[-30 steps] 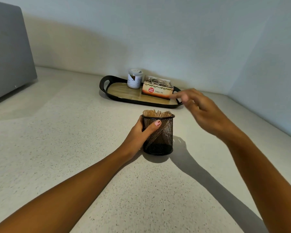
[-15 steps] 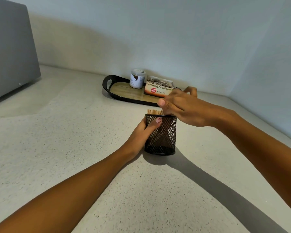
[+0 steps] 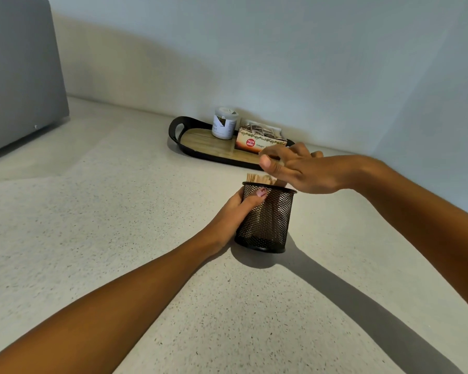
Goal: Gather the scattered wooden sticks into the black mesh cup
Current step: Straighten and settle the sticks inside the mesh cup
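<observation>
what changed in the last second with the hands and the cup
The right hand swung in from the right of the black mesh cup to just above its rim, over the wooden sticks in it, taking hold of nothing visible. The left hand kept gripping the cup, which stayed put, as did the tray behind.

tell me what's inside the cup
Sticks stand in the cup, tips poking above the rim. The right hand covers the ones on the right; the cup's bottom cannot be seen.

Pale speckled counter [image 3: 106, 252]: black mesh cup [image 3: 265, 220] upright mid-surface; black tray [image 3: 197, 137] behind, near wall; grey unit [image 3: 19, 76] far left.
</observation>
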{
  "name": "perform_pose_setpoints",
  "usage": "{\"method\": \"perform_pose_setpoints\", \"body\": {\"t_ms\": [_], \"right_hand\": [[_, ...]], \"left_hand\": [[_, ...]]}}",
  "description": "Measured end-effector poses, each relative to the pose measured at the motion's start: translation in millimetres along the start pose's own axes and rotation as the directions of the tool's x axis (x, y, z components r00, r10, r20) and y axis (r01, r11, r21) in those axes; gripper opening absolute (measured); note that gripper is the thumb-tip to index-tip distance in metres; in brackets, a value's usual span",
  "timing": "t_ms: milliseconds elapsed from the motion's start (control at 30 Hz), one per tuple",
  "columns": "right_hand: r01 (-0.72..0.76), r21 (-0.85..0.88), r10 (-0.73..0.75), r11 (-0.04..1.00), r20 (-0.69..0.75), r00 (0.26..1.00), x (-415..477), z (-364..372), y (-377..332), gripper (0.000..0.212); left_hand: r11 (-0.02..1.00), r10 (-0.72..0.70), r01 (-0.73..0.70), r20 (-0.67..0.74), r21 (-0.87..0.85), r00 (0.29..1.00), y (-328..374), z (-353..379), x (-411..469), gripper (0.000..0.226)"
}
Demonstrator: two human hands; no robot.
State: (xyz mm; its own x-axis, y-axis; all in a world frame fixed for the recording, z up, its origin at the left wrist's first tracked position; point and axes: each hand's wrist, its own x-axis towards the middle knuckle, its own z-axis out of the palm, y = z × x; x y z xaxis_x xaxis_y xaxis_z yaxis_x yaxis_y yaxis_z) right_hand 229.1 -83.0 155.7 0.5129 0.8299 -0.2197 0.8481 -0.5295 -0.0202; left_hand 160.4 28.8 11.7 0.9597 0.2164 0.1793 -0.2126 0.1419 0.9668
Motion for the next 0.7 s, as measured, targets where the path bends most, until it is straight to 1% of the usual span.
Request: {"method": "perform_pose_setpoints", "body": {"t_ms": [133,200,233,333,400,467,567,633,700], "right_hand": [[0.026,0.059,-0.023,0.998,-0.065,0.998,2.2,3.8,2.1,0.088],[0.063,0.073,-0.053,0.995,-0.133,0.990,1.2,5.3,-0.6,0.083],[0.086,0.084,-0.070,0.993,-0.175,0.982,0.1,5.8,-2.9,0.079],[0.155,0.116,-0.114,0.981,-0.299,0.947,-0.7,9.1,-3.4,0.080],[0.206,0.169,-0.135,0.964,-0.356,0.925,0.2,13.4,-0.3,0.081],[0.277,0.245,-0.157,0.929,-0.417,0.895,1.2,18.5,1.9,0.072],[0.428,0.360,-0.157,0.829,-0.585,0.796,-2.1,23.1,0.6,0.044],[0.489,0.409,-0.093,0.771,-0.687,0.721,-8.8,23.1,-2.4,0.044],[0.503,0.441,-0.011,0.743,-0.745,0.667,-14.9,24.0,-3.2,0.053]], "left_hand": [[1.000,0.010,-0.010,0.010,0.018,1.000,-2.6,-1.3,-0.9,0.043],[0.999,0.023,-0.024,0.010,0.040,1.000,-3.8,-2.3,-1.4,0.042],[0.998,0.036,-0.036,0.013,0.049,0.999,-3.6,-2.3,-2.2,0.039],[0.992,0.095,-0.095,0.007,0.086,0.995,-0.3,-1.0,-6.3,0.031],[0.983,0.144,-0.143,-0.005,0.114,0.990,3.4,1.2,-8.7,0.030],[0.961,0.217,-0.206,-0.040,0.183,0.975,5.0,3.3,-9.8,0.038],[0.915,0.329,-0.291,-0.099,0.281,0.939,4.5,4.6,-9.1,0.061],[0.897,0.373,-0.319,-0.138,0.307,0.917,3.3,4.2,-8.1,0.077],[0.880,0.417,-0.353,-0.162,0.318,0.894,2.3,4.1,-7.8,0.085]]}}
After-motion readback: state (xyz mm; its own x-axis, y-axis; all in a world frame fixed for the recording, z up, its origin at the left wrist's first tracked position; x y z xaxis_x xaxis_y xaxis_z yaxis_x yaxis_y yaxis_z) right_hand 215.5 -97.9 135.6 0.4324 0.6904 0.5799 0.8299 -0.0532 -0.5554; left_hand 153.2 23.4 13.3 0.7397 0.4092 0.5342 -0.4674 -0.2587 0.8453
